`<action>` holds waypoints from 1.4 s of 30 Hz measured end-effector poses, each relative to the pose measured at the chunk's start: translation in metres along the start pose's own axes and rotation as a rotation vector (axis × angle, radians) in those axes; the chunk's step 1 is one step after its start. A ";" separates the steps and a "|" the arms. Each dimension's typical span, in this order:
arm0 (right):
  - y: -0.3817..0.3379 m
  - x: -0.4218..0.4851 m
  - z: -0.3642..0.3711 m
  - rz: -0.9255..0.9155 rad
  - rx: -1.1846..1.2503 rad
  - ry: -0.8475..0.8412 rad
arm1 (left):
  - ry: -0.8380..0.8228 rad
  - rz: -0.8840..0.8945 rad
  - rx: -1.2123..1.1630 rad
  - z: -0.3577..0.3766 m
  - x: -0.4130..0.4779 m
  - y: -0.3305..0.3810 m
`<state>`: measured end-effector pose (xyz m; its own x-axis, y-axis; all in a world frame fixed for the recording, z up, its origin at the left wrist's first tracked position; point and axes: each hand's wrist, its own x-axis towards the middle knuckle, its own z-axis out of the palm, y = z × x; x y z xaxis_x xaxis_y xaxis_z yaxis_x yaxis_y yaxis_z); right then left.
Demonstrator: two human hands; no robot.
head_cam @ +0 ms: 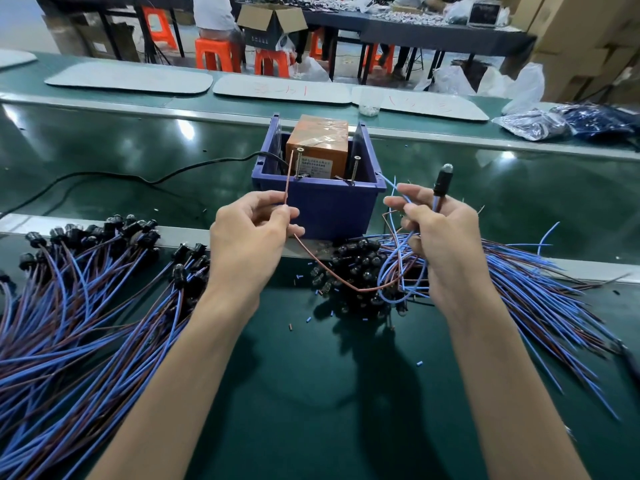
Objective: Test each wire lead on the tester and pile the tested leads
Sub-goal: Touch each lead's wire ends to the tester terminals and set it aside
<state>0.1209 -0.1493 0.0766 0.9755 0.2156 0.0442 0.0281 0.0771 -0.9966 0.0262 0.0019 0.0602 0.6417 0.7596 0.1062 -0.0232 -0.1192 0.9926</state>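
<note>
Table: a dark green table point(311, 393) fills the foreground, nearer than the blue bin point(322, 209); clipped insulation bits point(308, 319) lie scattered on it.
Left pile: left of the bin and nearer, a broad fan of blue-and-brown leads point(86, 306) with black sockets.
Right pile: right of the bin, a similar spread of leads point(519, 271).
Socket heap: just in front of the bin, a tangle of black sockets point(360, 271).
Lead in hand: one wire lead spans both hands before the bin, its brown wire point(329, 275) sagging between them.
Left hand: the left hand point(249, 233), at the bin's front left corner, pinches the brown wire in its fingers point(289, 212); the wire end rises towards the left screw point(298, 164).
Right hand: the right hand point(440, 230), at the bin's front right corner, grips the blue wire point(393, 183) and the socket point(441, 181) upright.
Handling: likely very light and limp; pinching near the bare tip should steer it best.
Tester: an orange tester point(317, 147) sits inside the bin, with the right screw point(355, 169) at the front rim.
In the way: loose loops from the heap may snag the lead.
Cable: a black cable point(138, 176) runs left from the bin.
Beyond the bin: pale trays point(128, 77), plastic bags point(571, 123), orange stools point(218, 57).
</note>
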 end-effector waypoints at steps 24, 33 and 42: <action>0.007 -0.001 0.003 0.011 -0.109 -0.130 | -0.034 -0.035 0.087 -0.002 0.001 -0.004; 0.004 -0.001 0.004 0.026 -0.097 -0.127 | -0.054 -0.024 0.094 -0.001 0.001 -0.003; 0.001 -0.003 0.003 0.005 -0.094 -0.133 | -0.095 0.040 0.151 -0.001 -0.002 0.000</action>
<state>0.1177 -0.1465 0.0753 0.9384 0.3430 0.0414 0.0493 -0.0144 -0.9987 0.0240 0.0016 0.0599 0.7120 0.6896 0.1322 0.0610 -0.2483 0.9668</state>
